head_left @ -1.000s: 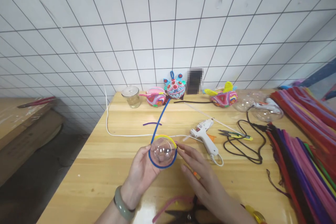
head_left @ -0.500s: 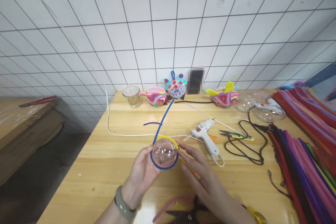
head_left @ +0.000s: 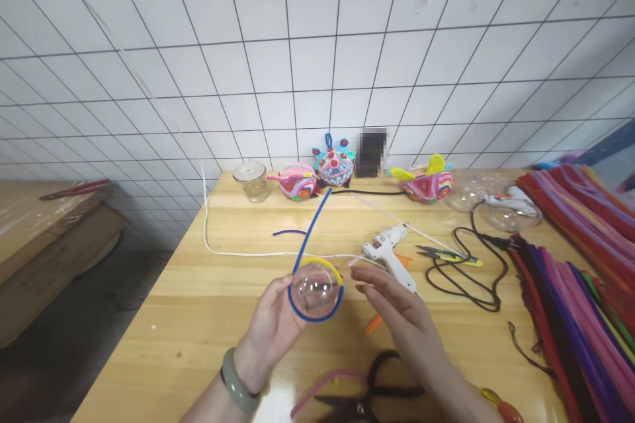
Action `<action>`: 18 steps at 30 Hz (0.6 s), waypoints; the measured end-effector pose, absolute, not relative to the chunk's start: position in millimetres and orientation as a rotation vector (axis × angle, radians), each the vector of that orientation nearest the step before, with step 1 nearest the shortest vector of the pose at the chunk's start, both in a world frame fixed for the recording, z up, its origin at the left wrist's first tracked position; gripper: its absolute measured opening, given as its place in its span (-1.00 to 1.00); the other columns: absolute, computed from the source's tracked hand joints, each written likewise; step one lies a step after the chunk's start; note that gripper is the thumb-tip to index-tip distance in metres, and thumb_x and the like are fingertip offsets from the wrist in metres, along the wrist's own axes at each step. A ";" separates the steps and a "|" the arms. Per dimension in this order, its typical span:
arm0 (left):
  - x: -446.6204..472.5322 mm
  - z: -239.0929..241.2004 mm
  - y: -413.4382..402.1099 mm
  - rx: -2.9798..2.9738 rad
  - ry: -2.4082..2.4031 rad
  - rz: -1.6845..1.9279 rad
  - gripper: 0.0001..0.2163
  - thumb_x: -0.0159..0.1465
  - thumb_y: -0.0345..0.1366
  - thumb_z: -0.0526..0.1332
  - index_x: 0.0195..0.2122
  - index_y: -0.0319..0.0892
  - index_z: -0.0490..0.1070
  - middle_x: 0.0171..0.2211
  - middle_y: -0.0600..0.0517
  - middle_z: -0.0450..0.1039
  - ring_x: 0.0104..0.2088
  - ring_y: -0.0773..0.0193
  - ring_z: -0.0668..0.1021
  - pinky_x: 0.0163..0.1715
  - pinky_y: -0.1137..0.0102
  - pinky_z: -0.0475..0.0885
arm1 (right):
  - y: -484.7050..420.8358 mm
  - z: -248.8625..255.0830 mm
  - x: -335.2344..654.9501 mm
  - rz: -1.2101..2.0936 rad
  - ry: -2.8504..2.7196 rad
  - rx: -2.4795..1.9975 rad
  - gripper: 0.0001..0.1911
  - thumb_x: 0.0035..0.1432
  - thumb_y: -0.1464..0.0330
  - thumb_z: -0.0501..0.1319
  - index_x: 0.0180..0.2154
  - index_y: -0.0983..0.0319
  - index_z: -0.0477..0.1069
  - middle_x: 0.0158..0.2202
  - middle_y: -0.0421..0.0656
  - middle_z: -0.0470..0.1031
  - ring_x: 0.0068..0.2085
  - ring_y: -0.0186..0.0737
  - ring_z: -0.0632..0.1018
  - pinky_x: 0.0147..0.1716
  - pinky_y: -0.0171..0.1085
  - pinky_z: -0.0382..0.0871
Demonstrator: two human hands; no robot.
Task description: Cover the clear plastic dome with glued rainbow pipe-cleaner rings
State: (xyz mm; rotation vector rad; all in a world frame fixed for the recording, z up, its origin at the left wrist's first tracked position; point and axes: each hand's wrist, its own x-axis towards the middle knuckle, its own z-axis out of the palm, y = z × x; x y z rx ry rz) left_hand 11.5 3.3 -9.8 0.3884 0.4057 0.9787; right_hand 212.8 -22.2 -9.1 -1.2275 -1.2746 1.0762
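Observation:
Cradled in my left hand (head_left: 275, 317) is a clear plastic ball (head_left: 315, 291), held above the table. A blue pipe cleaner (head_left: 313, 228) curves round its lower rim, and one free end sticks up and away. Along the ball's upper right edge runs a short yellow pipe cleaner (head_left: 325, 264). To the right, my right hand (head_left: 401, 317) hovers apart from the ball, fingers stretched out and holding nothing. Just beyond it a white hot glue gun (head_left: 389, 254) lies on its side, its grip partly behind my fingers.
Black scissors (head_left: 364, 403) and a pink pipe cleaner (head_left: 322, 380) lie at the front. Colourful pipe-cleaner figures (head_left: 336, 167), a lidded glass (head_left: 253, 185) and clear balls (head_left: 510, 211) line the back. Pipe-cleaner bundles (head_left: 555, 317), a black cable (head_left: 456, 304) and a utility knife (head_left: 469, 259) are rightward.
My right hand has drawn back to the right, away from the ball's edge, uncovering more of the scissors. My left hand still holds the ball in nearly the same place.

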 end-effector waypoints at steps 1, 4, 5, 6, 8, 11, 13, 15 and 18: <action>11.8 -10.5 2.8 0.397 0.405 0.970 -0.68 0.27 -0.28 0.10 -0.15 -0.34 0.58 -0.19 -0.18 0.66 -0.06 -0.02 0.61 0.09 0.11 0.37 | -21.6 -9.9 213.4 1.083 -1.245 -1.249 -0.73 0.20 0.12 0.26 -0.13 0.05 0.60 -0.02 -0.07 0.59 0.03 -0.02 0.56 0.06 -0.02 0.46; 12.9 -12.6 -0.7 0.449 0.434 0.953 -0.72 0.26 -0.30 0.15 -0.12 -0.31 0.56 -0.17 -0.17 0.65 -0.07 0.00 0.62 0.05 0.13 0.40 | -21.3 -9.8 212.8 1.135 -1.178 -1.258 -0.69 0.15 0.09 0.30 -0.11 0.05 0.60 -0.05 -0.08 0.61 -0.03 -0.05 0.59 0.00 -0.10 0.50; 13.3 -13.1 -2.3 0.477 0.454 0.946 -0.73 0.25 -0.31 0.18 -0.09 -0.29 0.55 -0.16 -0.17 0.64 -0.09 0.02 0.62 0.03 0.15 0.43 | -21.5 -9.1 212.1 1.153 -1.160 -1.251 -0.69 0.13 0.09 0.31 -0.11 0.05 0.60 -0.06 -0.09 0.61 -0.03 -0.07 0.59 -0.01 -0.14 0.51; 13.6 -13.4 -3.8 0.512 0.477 0.931 -0.72 0.23 -0.32 0.21 -0.06 -0.28 0.53 -0.14 -0.16 0.63 -0.10 0.04 0.62 0.00 0.17 0.44 | -21.7 -8.1 211.5 1.168 -1.141 -1.243 -0.68 0.12 0.09 0.32 -0.11 0.04 0.60 -0.06 -0.09 0.62 -0.04 -0.08 0.59 -0.03 -0.17 0.51; 14.2 -13.8 -6.5 0.591 0.522 0.888 -0.66 0.19 -0.31 0.28 0.00 -0.25 0.50 -0.09 -0.16 0.61 -0.10 0.05 0.61 -0.03 0.20 0.47 | -22.2 -5.9 210.6 1.197 -1.108 -1.224 -0.70 0.10 0.10 0.35 -0.12 0.03 0.60 -0.07 -0.11 0.62 -0.06 -0.11 0.60 -0.07 -0.22 0.52; 14.5 -14.3 -8.8 0.695 0.583 0.828 -0.54 0.09 -0.24 0.39 0.03 -0.21 0.47 0.04 -0.18 0.52 -0.01 0.01 0.56 0.00 0.19 0.44 | -23.5 -2.0 210.9 1.231 -1.108 -1.181 -0.73 0.09 0.13 0.37 -0.15 0.03 0.60 -0.10 -0.13 0.63 -0.12 -0.16 0.62 -0.12 -0.28 0.53; 14.6 -15.2 -9.5 0.768 0.632 0.813 -0.49 0.06 -0.19 0.42 0.05 -0.17 0.46 0.10 -0.16 0.46 0.05 -0.02 0.51 0.04 0.15 0.41 | -24.7 0.3 211.4 1.257 -1.136 -1.135 -0.74 0.09 0.15 0.38 -0.15 0.02 0.60 -0.11 -0.15 0.63 -0.16 -0.19 0.62 -0.15 -0.32 0.53; 14.5 -17.0 -10.6 0.844 0.671 0.801 -0.50 0.08 -0.16 0.42 0.06 -0.11 0.43 0.10 -0.14 0.44 0.09 -0.04 0.48 0.06 0.10 0.39 | -25.6 1.5 211.4 1.264 -1.142 -1.092 -0.77 0.09 0.16 0.38 -0.17 0.01 0.60 -0.16 -0.18 0.63 -0.18 -0.23 0.62 -0.17 -0.37 0.52; 13.9 -20.8 -13.4 0.950 0.670 0.798 -0.49 0.13 -0.14 0.39 0.11 -0.06 0.36 0.06 -0.12 0.45 0.10 -0.03 0.47 0.10 0.05 0.35 | -25.8 0.2 210.6 1.214 -1.120 -1.032 -0.88 0.11 0.21 0.38 -0.26 0.03 0.59 -0.25 -0.22 0.60 -0.16 -0.30 0.59 -0.15 -0.45 0.48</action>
